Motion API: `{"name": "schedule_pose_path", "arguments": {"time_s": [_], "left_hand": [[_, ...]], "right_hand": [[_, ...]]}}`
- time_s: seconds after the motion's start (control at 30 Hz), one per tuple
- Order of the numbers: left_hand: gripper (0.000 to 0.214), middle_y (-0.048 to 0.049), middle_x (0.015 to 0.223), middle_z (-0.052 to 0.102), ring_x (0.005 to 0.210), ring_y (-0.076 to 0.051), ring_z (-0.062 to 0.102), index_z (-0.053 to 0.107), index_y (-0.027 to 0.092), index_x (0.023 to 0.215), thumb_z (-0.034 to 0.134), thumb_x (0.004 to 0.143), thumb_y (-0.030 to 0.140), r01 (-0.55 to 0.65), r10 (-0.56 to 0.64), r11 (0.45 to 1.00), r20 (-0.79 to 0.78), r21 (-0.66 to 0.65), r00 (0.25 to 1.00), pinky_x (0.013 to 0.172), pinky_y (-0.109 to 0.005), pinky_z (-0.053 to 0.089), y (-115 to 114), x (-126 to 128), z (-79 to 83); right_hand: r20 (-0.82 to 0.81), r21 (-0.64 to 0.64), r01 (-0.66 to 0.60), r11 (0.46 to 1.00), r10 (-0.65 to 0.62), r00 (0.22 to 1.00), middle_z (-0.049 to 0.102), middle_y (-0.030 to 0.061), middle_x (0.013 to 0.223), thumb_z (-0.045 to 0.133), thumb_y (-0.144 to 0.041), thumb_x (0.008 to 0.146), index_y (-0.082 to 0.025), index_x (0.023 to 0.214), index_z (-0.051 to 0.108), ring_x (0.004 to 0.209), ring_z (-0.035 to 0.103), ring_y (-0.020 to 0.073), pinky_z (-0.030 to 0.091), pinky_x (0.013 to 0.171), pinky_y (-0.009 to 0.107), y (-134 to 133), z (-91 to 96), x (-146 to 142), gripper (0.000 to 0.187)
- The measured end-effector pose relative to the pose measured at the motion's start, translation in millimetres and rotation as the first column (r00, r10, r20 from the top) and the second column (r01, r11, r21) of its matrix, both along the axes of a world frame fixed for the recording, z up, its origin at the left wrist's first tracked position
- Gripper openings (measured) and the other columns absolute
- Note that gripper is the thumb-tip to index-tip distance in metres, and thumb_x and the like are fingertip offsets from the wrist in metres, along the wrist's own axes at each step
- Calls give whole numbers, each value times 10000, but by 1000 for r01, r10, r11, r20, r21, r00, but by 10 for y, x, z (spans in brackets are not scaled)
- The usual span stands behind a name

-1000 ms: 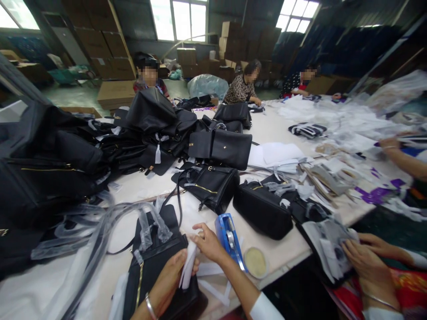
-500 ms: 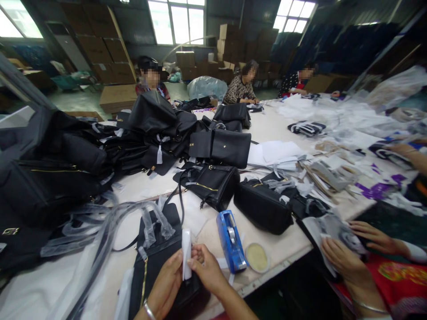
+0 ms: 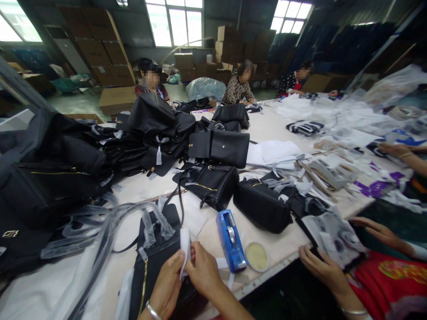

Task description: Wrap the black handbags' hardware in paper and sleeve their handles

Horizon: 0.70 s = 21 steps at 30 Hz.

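Observation:
My left hand and my right hand meet over a black handbag lying flat at the table's near edge. Both pinch a small white strip of paper or foam that stands up between the fingers. The bag has a gold zip line and straps wrapped in clear plastic. A blue tape dispenser sits just right of my right hand, with a round yellowish pad beside it.
Black handbags are piled across the left and middle of the white table. A neighbour's hands hold a wrapped bag at the right edge. White papers and purple tags lie right. Three people sit at the far end, cardboard boxes behind.
My hands have drawn together on the white strip and shifted slightly; the strip now stands upright between both hands. The neighbour's hands moved lower and left.

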<state>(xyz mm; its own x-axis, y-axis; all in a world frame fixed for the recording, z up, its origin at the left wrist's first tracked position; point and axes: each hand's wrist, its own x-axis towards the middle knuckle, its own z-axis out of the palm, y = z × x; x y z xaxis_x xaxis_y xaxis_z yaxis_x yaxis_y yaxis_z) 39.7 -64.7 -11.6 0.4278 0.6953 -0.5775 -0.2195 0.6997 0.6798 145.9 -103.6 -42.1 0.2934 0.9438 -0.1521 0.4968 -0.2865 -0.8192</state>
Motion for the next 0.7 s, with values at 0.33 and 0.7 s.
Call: {"name": "schedule_pose_path", "arguments": {"time_s": [0.33,0.7], "left_hand": [[363,-87,768,741,763,-236,681,716,119,935,790,641,319,-37,33,995,-42,-88,999,709,-321,524,65,48,-156],[313,-37,733,698,682,-156,632,682,134,847,787,636,339,-135,136,991,-77,22,988,626,-235,462,37,144,-252]], "right_hand": [[295,87,-50,995,22,955,620,113,1049,439,-154,838,-179,1197,415,975,603,251,466,805,362,-60,-76,-102,361],[280,113,23,993,-54,959,553,16,848,496,-97,785,-226,813,521,784,557,180,400,697,273,-110,21,-30,135]]}}
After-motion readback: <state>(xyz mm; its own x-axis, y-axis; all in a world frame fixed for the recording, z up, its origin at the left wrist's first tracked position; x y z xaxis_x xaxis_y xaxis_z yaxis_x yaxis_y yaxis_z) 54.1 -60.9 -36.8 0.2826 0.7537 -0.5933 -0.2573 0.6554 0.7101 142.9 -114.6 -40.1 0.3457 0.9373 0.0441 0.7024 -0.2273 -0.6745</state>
